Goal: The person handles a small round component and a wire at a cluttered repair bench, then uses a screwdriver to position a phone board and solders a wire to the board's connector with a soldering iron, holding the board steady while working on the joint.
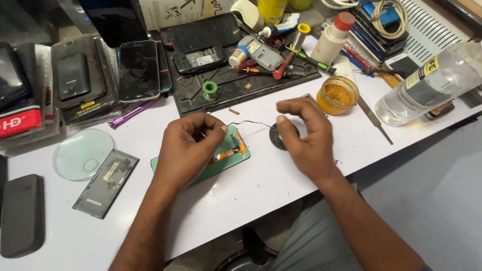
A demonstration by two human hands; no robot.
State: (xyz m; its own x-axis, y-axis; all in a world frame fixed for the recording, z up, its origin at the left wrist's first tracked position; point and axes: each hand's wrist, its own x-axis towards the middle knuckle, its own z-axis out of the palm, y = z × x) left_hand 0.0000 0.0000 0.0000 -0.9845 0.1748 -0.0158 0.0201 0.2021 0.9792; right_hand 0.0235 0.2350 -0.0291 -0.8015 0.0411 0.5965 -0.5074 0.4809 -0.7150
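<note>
Thin wire (pixel 251 122) | stretched taut above green phone panel (pixel 221 163), kept clear of worktop (pixel 281 180) | left hand (pixel 188 145) pinches 1 end over panel | right hand (pixel 306 133) pinches other end, beside dark round spool (pixel 277 136) right of panel

A white worktable (pixel 281 185) fills most of the frame, its front edge running from the lower left up to the right. Beyond that edge, at lower right, lies a plain grey floor (pixel 437 200) — evenly lit. At bottom centre, a dark stool base (pixel 251 253), perhaps.
</note>
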